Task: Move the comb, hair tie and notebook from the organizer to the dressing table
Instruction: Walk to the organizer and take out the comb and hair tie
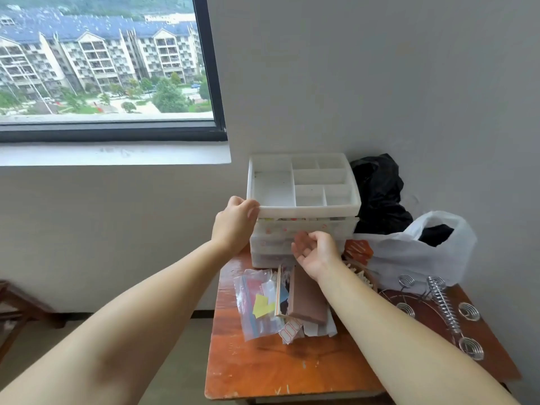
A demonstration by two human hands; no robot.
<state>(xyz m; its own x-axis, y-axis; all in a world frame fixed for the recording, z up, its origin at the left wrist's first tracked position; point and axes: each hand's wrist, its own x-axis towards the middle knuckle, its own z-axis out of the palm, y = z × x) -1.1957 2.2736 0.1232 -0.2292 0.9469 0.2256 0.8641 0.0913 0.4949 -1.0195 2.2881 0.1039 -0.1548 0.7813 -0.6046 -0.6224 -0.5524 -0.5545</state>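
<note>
Organizer drawer contents blurred, indistinct

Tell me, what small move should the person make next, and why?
Probably pull a drawer open with the right hand: it is cupped, empty, at the organizer's drawer fronts, the left hand steadies the top corner, and the top tray looks empty.

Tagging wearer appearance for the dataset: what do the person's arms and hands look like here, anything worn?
Both forearms are bare as far as the frame shows: no sleeves in view. The left hand and right hand have no gloves. No watch, bracelet or ring is visible on the sides that face the camera. No markers, straps or cables on either arm.
</note>
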